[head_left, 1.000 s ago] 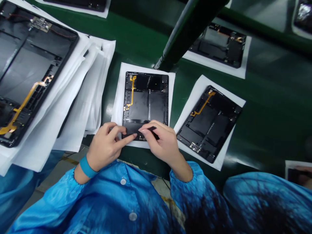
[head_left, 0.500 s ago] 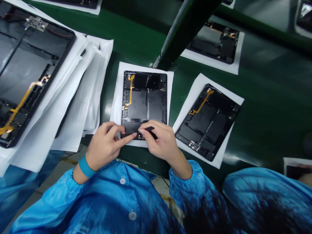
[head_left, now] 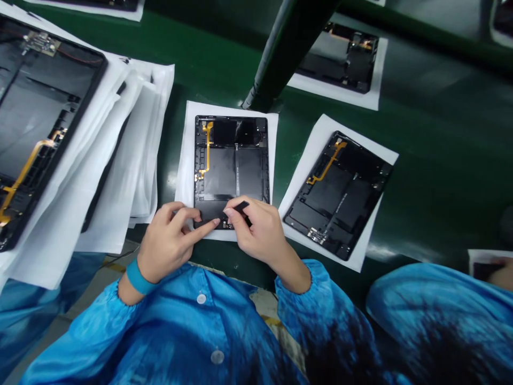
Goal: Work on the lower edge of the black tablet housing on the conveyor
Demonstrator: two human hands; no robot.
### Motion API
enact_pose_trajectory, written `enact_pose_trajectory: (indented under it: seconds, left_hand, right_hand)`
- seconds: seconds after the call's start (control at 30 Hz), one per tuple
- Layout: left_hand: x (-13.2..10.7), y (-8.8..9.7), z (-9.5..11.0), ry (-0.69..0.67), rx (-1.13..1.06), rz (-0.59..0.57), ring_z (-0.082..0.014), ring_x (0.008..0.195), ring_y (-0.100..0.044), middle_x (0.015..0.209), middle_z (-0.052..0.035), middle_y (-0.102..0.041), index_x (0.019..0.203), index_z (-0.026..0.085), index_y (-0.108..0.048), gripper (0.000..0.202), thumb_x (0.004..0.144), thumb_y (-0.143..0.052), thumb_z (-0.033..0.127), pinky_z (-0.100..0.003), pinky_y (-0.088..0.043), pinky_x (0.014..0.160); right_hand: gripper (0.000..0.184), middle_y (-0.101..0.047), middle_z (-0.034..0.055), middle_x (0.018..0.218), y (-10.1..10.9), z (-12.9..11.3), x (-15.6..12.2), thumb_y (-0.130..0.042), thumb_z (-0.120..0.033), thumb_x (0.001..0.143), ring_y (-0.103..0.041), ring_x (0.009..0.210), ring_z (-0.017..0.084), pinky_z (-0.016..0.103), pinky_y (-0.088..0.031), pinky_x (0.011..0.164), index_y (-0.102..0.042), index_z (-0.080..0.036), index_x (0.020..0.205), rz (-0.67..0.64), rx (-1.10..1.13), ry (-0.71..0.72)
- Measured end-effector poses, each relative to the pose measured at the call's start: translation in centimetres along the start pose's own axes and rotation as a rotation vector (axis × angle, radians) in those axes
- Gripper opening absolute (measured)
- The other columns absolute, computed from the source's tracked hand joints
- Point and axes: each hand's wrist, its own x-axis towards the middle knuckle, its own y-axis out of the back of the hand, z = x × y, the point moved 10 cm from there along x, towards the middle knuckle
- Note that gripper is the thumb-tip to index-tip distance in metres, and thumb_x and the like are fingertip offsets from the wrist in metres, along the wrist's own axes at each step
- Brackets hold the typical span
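In front of me lies an opened tablet (head_left: 220,176) with a black battery, a yellow ribbon cable and a thin strip down its middle. It rests on a white sheet (head_left: 182,160). My left hand (head_left: 170,235) touches the tablet's lower left part. Its index finger stretches along the lower edge, and it holds nothing that I can see. My right hand (head_left: 258,227) pinches a small flat black tool (head_left: 241,207), whose exact kind I cannot make out. Its fingertips are over the small circuit parts at the lower edge, where the tool's tip is hidden.
At right, another opened tablet (head_left: 339,195) lies tilted on white paper. A stack of white sheets (head_left: 136,133) with a tablet (head_left: 48,107) on top stands at left. Beyond, a dark post (head_left: 276,59) rises before a further tablet (head_left: 344,64). A co-worker's blue sleeve (head_left: 436,299) is at right.
The whole view has shifted slightly, so the scene sits a little further left. Both hands keep nearly the same place on the tablet; the black tool's angle has changed slightly.
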Motion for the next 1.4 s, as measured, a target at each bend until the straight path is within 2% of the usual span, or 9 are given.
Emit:
enact_pose_trajectory:
  seconds: [0.23,0.37,0.47,0.6,0.73,0.93,1.13,1.23,1.4]
  left_hand:
    - [0.0,0.5,-0.2,0.041,-0.023,0.038,-0.0203,0.101,-0.058,0.104,-0.0029,-0.067,0.125,0.029,-0.069,0.052,0.09,-0.047,-0.003,-0.038,-0.061,0.075]
    - [-0.1,-0.3,-0.7,0.108,0.105,-0.058,-0.0167,0.11,-0.063,0.105,0.0018,-0.07,0.12,0.036,-0.071,0.048,0.098,-0.041,0.006,-0.037,-0.063,0.078]
    - [-0.2,-1.0,-0.4,0.065,0.244,-0.14,-0.0159,0.117,-0.062,0.107,0.0025,-0.071,0.12,0.038,-0.071,0.05,0.099,-0.036,0.008,-0.034,-0.063,0.08]
    - [-0.2,-1.0,-0.6,0.077,0.232,-0.145,-0.0154,0.122,-0.06,0.107,0.003,-0.07,0.119,0.037,-0.072,0.051,0.101,-0.033,0.01,-0.033,-0.064,0.082]
    - [0.0,-1.1,-0.6,0.073,0.239,-0.15,-0.0153,0.119,-0.062,0.106,0.0024,-0.071,0.111,0.035,-0.075,0.05,0.102,-0.033,0.01,-0.033,-0.063,0.08]
    - [-0.2,0.5,-1.0,0.146,-0.02,-0.022,-0.0129,0.109,-0.062,0.106,0.002,-0.07,0.112,0.03,-0.073,0.037,0.103,-0.04,0.014,-0.035,-0.064,0.081]
    - [-1.3,1.9,-1.6,0.143,-0.071,0.117,-0.0179,0.108,-0.065,0.109,-0.0028,-0.069,0.109,0.022,-0.071,0.029,0.098,-0.048,0.008,-0.041,-0.063,0.082]
    - [-1.5,2.1,-1.2,0.064,-0.099,0.168,-0.0197,0.104,-0.065,0.106,-0.0063,-0.069,0.111,0.019,-0.069,0.031,0.093,-0.051,0.001,-0.039,-0.061,0.079]
    - [-2.1,2.4,-1.5,0.058,-0.145,0.236,-0.019,0.095,-0.063,0.098,-0.0066,-0.067,0.107,0.016,-0.067,0.029,0.089,-0.056,-0.003,-0.032,-0.057,0.075]
  right_hand:
    - [0.014,-0.073,0.0012,0.079,-0.6,0.0,-0.2,-0.054,-0.021,0.101,-0.068,0.071,0.015,0.028,-0.053,0.068,-0.063,-0.021,0.09,-0.012,0.024,0.014]
    - [0.015,-0.073,0.0017,0.08,-0.9,-0.2,-0.3,-0.054,-0.021,0.101,-0.069,0.073,0.015,0.029,-0.054,0.069,-0.063,-0.021,0.089,-0.019,0.04,0.037]
    - [0.016,-0.073,0.0016,0.08,-0.8,-0.2,-0.3,-0.053,-0.021,0.101,-0.068,0.072,0.015,0.029,-0.055,0.07,-0.064,-0.021,0.09,-0.015,0.043,0.031]
    - [0.015,-0.072,0.001,0.079,-0.8,-0.3,-0.3,-0.053,-0.019,0.102,-0.067,0.07,0.014,0.029,-0.054,0.067,-0.063,-0.02,0.09,-0.015,0.031,0.051]
    - [0.017,-0.072,0.0021,0.079,-1.1,-1.3,-0.3,-0.052,-0.013,0.1,-0.065,0.07,0.014,0.029,-0.054,0.069,-0.061,-0.02,0.088,0.009,0.011,0.166]
    - [0.022,-0.072,0.0029,0.079,-1.4,-1.7,-0.3,-0.051,-0.006,0.097,-0.063,0.069,0.015,0.03,-0.053,0.069,-0.06,-0.02,0.083,0.007,0.026,0.225]
    - [0.021,-0.073,0.0015,0.075,-0.6,-0.6,-0.1,-0.053,-0.011,0.099,-0.066,0.065,0.013,0.026,-0.052,0.063,-0.065,-0.018,0.083,-0.002,0.13,0.072]
    - [0.02,-0.075,0.0011,0.075,-0.6,-0.5,0.1,-0.056,-0.012,0.098,-0.07,0.068,0.013,0.026,-0.055,0.066,-0.069,-0.019,0.086,0.017,0.182,0.022]
    - [0.014,-0.079,0.0038,0.083,-1.9,-2.0,0.4,-0.061,-0.014,0.097,-0.071,0.073,0.016,0.032,-0.057,0.071,-0.073,-0.02,0.094,0.021,0.165,0.123]
